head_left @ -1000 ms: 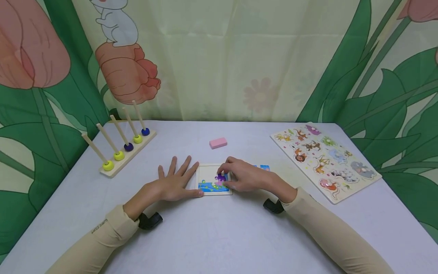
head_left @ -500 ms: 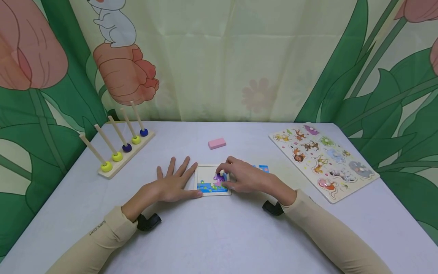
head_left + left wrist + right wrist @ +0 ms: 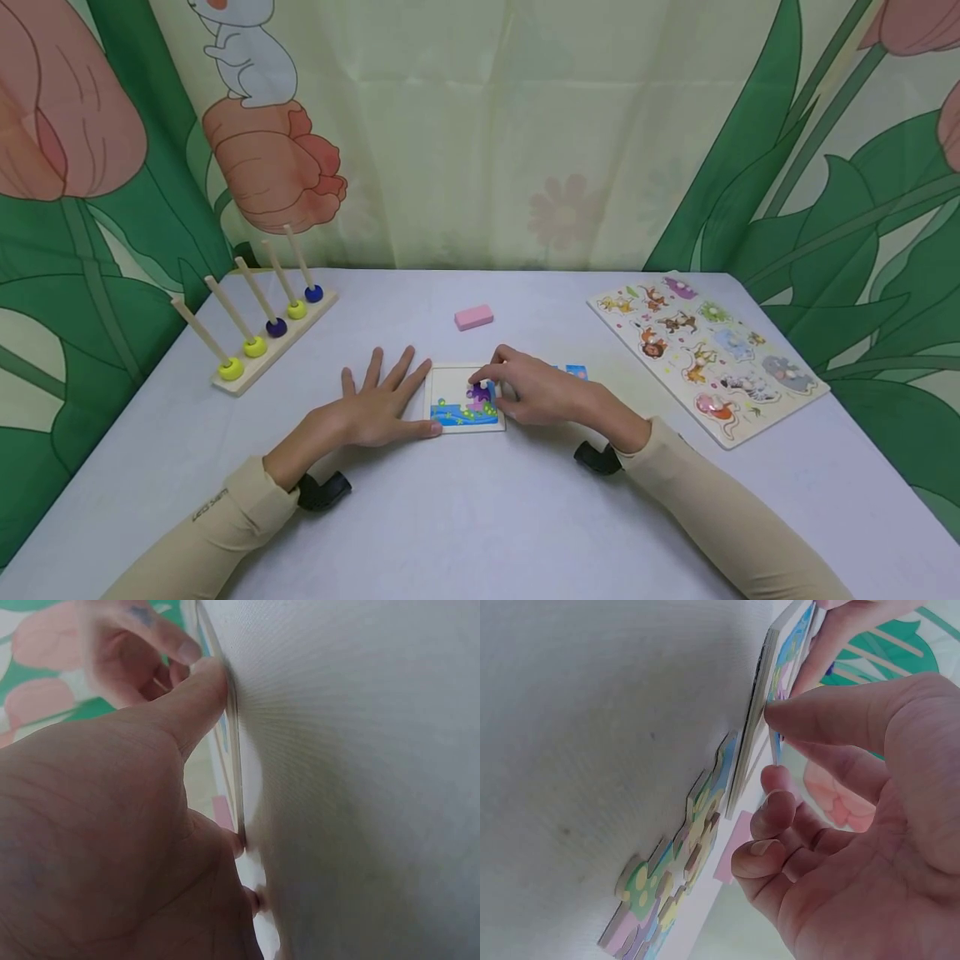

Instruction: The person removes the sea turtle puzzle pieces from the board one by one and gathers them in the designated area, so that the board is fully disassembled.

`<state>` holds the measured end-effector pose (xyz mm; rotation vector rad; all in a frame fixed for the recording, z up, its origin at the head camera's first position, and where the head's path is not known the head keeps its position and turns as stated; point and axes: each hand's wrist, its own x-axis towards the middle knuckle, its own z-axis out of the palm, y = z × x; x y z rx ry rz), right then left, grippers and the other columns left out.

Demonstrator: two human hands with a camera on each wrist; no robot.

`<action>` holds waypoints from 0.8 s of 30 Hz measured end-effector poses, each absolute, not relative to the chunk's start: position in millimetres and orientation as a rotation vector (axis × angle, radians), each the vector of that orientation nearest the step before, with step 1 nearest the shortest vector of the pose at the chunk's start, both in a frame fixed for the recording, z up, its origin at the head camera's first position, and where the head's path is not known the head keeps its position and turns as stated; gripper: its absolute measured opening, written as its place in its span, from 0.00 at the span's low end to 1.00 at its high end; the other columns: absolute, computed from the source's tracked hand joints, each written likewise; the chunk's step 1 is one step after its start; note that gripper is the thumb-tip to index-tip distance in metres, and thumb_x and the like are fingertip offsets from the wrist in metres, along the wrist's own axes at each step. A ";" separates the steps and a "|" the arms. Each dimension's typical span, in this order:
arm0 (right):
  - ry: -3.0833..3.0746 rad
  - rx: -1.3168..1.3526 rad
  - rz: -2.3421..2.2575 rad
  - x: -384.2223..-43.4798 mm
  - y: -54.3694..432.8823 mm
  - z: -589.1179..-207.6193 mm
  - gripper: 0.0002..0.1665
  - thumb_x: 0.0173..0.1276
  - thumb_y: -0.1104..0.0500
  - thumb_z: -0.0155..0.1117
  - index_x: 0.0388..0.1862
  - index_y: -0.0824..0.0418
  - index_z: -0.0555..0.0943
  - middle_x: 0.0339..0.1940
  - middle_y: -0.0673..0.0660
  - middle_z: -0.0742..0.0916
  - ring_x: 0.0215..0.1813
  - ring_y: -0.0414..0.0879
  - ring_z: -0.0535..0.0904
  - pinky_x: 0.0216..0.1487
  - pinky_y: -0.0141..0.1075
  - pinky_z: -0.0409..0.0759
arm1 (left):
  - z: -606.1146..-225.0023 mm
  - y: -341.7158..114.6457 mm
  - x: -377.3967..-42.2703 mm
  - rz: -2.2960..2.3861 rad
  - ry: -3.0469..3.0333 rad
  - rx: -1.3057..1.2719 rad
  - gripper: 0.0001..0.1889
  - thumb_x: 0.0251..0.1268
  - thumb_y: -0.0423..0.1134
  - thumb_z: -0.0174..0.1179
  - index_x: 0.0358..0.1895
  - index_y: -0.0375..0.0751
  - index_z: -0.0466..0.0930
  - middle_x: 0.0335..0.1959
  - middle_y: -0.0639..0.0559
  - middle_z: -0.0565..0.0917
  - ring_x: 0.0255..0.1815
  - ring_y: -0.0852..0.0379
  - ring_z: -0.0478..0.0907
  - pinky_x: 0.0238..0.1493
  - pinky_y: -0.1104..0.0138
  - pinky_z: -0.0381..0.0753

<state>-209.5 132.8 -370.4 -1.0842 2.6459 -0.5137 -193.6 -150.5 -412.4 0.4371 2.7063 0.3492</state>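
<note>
A small jigsaw board (image 3: pixel 453 377) with a pale wooden rim lies in front of me, its lower part filled with blue, green and purple pieces. My left hand (image 3: pixel 372 410) lies flat with fingers spread, its thumb touching the board's lower left edge. Over the board's right side, my right hand (image 3: pixel 536 388) pinches a jigsaw piece (image 3: pixel 776 744) between thumb and forefinger. That piece stands tilted by the rim in the right wrist view, mostly hidden by the fingers. Several loose jigsaw pieces (image 3: pixel 667 877) lie to the right of the board, largely covered by my right hand in the head view.
Behind the board lies a pink block (image 3: pixel 474 317). A wooden peg stand (image 3: pixel 275 342) with yellow and blue beads is at the back left. At the right lies an animal puzzle board (image 3: pixel 705 354). A printed curtain (image 3: pixel 465 167) hangs behind the white table (image 3: pixel 450 525).
The right fingers have shifted slightly over the board's right side, and more of the purple and blue picture there shows. The left hand stays in place; the head view has tilted a little.
</note>
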 end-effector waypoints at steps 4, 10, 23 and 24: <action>2.646 -1.073 -0.513 -208.1 132.2 -368.0 0.25 0.74 0.64 0.66 0.69 0.51 0.83 0.55 0.56 0.81 0.48 0.45 0.77 0.50 0.34 0.78 | -412.3 -151.0 -193.2 0.339 2.708 0.443 0.61 0.59 0.86 0.52 0.88 0.62 0.38 0.91 0.50 0.29 0.87 0.28 0.18 0.72 0.17 0.26; 2.648 -1.041 -0.497 -207.6 130.2 -367.0 0.25 0.75 0.62 0.67 0.69 0.51 0.83 0.55 0.56 0.81 0.49 0.45 0.77 0.52 0.36 0.80 | -412.9 -151.6 -193.6 0.337 2.702 0.442 0.61 0.58 0.86 0.52 0.88 0.62 0.37 0.90 0.50 0.28 0.87 0.28 0.17 0.72 0.17 0.25; 2.690 -1.021 -0.489 -204.8 133.6 -368.6 0.26 0.75 0.62 0.68 0.70 0.49 0.82 0.55 0.55 0.82 0.51 0.46 0.76 0.55 0.40 0.81 | -413.1 -151.8 -190.1 0.359 2.718 0.439 0.60 0.60 0.84 0.54 0.89 0.61 0.39 0.91 0.50 0.30 0.87 0.28 0.18 0.72 0.17 0.26; 2.698 -1.014 -0.484 -204.3 134.4 -368.6 0.26 0.75 0.62 0.68 0.70 0.49 0.82 0.55 0.55 0.82 0.51 0.46 0.76 0.56 0.40 0.81 | -412.9 -151.8 -190.3 0.361 2.719 0.443 0.60 0.60 0.84 0.54 0.89 0.61 0.39 0.91 0.50 0.30 0.87 0.28 0.17 0.72 0.17 0.26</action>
